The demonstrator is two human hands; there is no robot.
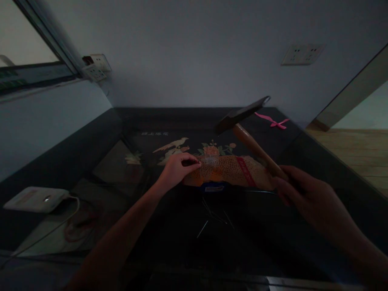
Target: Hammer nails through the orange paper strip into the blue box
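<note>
My right hand [303,188] is wrapped round the wooden handle of a hammer [254,143], whose dark metal head is raised above the tabletop. Below the hammer lies a long tan, dark-speckled piece [224,171] with a red band across its right part. At its left end is my left hand [178,167], thumb and forefinger pinched together; whatever is between the fingertips is too small to make out. A blue packet [212,186] shows under the near edge of the speckled piece. Several thin metal nails or pins [202,229] lie loose on the dark surface nearer to me.
A dark tabletop [169,117] with a bird-and-flower picture meets the wall. At the left lies a white device [38,199] with a cable. A pink ribbon [277,123] lies at the back right. Sockets [303,54] are on the wall.
</note>
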